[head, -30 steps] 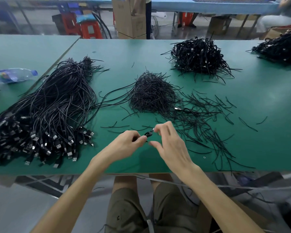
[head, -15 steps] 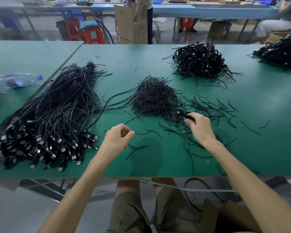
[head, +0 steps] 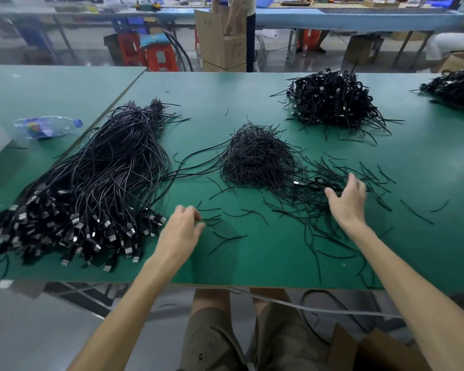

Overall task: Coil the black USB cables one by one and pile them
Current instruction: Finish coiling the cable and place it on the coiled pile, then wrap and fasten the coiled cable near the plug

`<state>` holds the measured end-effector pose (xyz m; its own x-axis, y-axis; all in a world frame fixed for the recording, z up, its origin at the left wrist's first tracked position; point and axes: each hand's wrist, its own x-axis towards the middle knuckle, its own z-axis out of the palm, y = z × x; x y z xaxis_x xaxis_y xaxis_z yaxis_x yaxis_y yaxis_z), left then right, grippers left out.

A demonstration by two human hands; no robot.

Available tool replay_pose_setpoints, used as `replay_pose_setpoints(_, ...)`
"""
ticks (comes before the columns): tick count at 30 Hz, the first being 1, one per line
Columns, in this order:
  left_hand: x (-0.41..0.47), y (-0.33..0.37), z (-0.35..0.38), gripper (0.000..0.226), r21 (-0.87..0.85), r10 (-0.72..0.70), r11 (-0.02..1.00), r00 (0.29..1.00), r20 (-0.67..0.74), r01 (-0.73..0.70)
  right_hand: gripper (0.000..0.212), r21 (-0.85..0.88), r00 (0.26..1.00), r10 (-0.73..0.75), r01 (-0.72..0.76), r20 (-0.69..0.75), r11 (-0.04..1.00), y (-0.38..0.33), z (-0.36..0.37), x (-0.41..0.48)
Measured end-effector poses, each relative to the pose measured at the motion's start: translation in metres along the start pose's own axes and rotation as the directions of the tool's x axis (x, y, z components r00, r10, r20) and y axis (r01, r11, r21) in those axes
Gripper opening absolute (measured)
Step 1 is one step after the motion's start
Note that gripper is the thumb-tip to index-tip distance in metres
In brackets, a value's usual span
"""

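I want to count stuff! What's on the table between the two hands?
In the head view, only a few short black ties lie on green table between left hand and right hand.

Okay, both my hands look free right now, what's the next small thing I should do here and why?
Probably reach the left hand to the bundle of uncoiled cables and draw out one cable by its plug. The left hand is loosely curled, holds nothing and hangs right beside the plug ends. The right hand is open above the scattered ties, where a coiled cable lies.
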<state>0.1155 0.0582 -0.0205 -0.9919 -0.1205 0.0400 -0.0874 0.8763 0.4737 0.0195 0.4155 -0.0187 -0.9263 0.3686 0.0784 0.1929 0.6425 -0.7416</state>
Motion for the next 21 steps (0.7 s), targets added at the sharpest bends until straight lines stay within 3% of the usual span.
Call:
replay_pose_setpoints(3,0.014,-0.019,-0.017,0.021,0.264,-0.009,0.962,0.976,-0.216,0.067,0.069,-0.085,0.990,-0.140,0.138,-0.012,0.987,0.002,0.007,-0.011)
replay_pose_setpoints(6,0.030,-0.039,-0.026,0.027,0.411,-0.122,0.891,0.973,-0.194,0.193,0.058,-0.108,0.973,-0.231,0.230,0.009,0.967,0.001,0.016,-0.024)
replay_pose_setpoints(13,0.051,-0.049,-0.030,0.030,0.390,-0.180,0.886,0.961,-0.208,0.250,0.042,-0.094,0.936,-0.344,0.349,0.070,0.932,-0.009,0.031,-0.052)
replay_pose_setpoints(17,0.060,-0.048,-0.029,0.036,0.465,-0.042,0.876,0.981,-0.188,0.126,0.039,-0.085,0.912,-0.403,0.408,0.078,0.909,-0.016,0.031,-0.065)
replay_pose_setpoints(21,0.066,-0.051,-0.021,0.004,0.504,-0.149,0.839,0.977,-0.151,0.205,0.035,-0.099,0.890,-0.445,0.454,0.104,0.885,-0.017,0.033,-0.076)
